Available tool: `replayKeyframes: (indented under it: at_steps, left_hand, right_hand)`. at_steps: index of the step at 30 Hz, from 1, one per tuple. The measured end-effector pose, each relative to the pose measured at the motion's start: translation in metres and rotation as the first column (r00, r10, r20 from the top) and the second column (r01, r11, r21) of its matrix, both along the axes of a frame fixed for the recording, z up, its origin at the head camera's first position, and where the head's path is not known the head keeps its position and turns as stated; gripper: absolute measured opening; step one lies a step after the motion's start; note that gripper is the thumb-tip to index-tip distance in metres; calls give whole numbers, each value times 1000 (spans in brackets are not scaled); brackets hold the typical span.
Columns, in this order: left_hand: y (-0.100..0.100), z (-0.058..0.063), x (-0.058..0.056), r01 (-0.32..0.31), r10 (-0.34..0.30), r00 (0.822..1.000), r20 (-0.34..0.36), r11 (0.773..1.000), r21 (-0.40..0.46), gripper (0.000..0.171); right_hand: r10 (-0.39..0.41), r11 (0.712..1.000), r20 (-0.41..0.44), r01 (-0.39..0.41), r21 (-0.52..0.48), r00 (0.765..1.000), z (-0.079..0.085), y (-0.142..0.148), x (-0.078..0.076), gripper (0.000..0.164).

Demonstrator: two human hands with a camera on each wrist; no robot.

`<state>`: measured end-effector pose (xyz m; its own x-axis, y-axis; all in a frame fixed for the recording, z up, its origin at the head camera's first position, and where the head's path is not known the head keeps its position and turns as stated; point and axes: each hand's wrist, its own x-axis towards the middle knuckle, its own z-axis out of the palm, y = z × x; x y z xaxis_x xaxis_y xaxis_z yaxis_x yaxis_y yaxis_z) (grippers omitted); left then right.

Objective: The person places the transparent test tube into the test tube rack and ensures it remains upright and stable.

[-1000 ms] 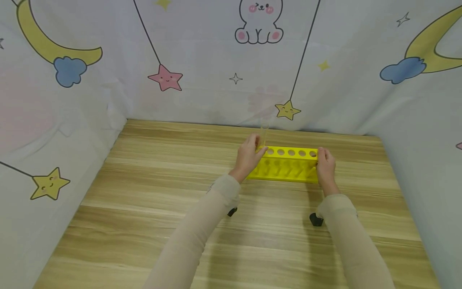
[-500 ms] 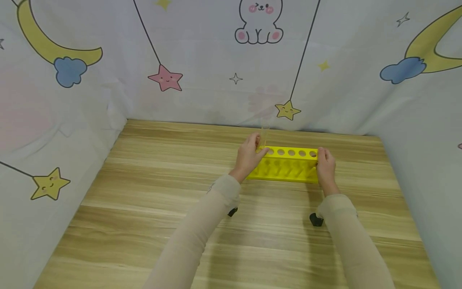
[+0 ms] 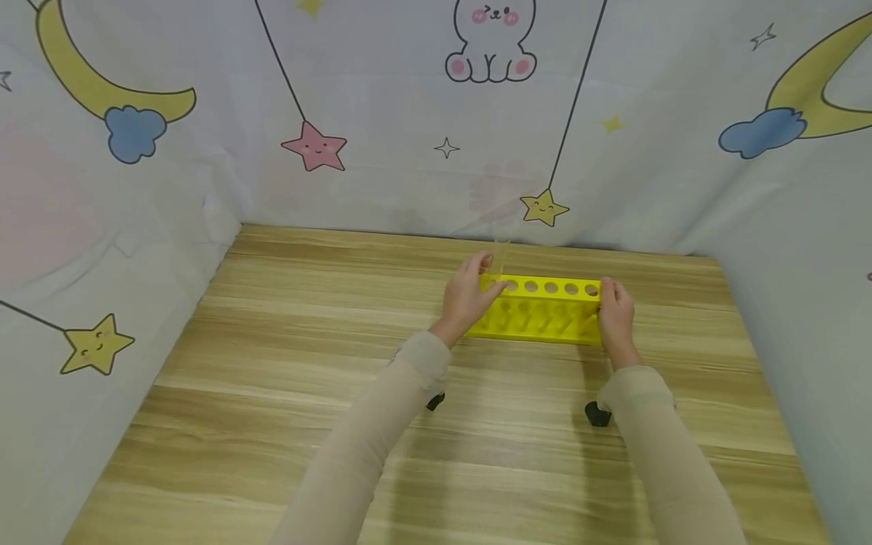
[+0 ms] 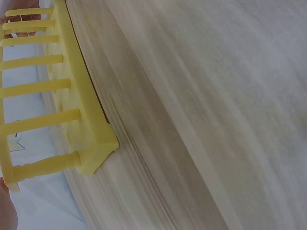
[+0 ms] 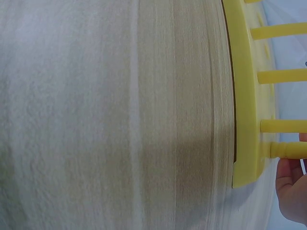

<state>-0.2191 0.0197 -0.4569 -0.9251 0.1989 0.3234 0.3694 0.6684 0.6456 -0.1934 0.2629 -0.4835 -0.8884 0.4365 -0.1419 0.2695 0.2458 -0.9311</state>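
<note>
A yellow test tube rack (image 3: 538, 325) stands on the wood-grain table, with a row of round holes along its top. One clear test tube (image 3: 501, 259) rises from the rack's left end, upright with a slight lean. My left hand (image 3: 466, 295) is at that end. Its thumb lies by the rack's top edge, and its fingers stand apart from the thumb, beside the tube. My right hand (image 3: 616, 314) grips the rack's right end. In the left wrist view, the rack's posts (image 4: 36, 88) show, and only a sliver of hand. How the tube sits in its hole is hidden.
White cloth walls (image 3: 381, 197) printed with stars and moons enclose the table (image 3: 306, 318) at the back and sides. Black wrist-camera parts (image 3: 597, 414) hang below both sleeves.
My left hand has shifted slightly left, uncovering a little more of the rack's left corner. The tube leans a touch more to the right. My right hand stays on the rack's end.
</note>
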Motion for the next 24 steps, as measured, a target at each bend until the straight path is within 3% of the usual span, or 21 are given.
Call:
replayKeyframes:
  at_steps: [8,24]
  left_hand:
    - [-9,-5,-1,-37,34,998,-46,997,-68,52]
    - [-28,-12,1,-58,53,997,-52,994,-88,56]
  right_hand:
    - [2,1000,1,-2,-18,1000,0,1,-1,33]
    - [2,1000,-15,-2,-3,1000,-2,1,-1,42]
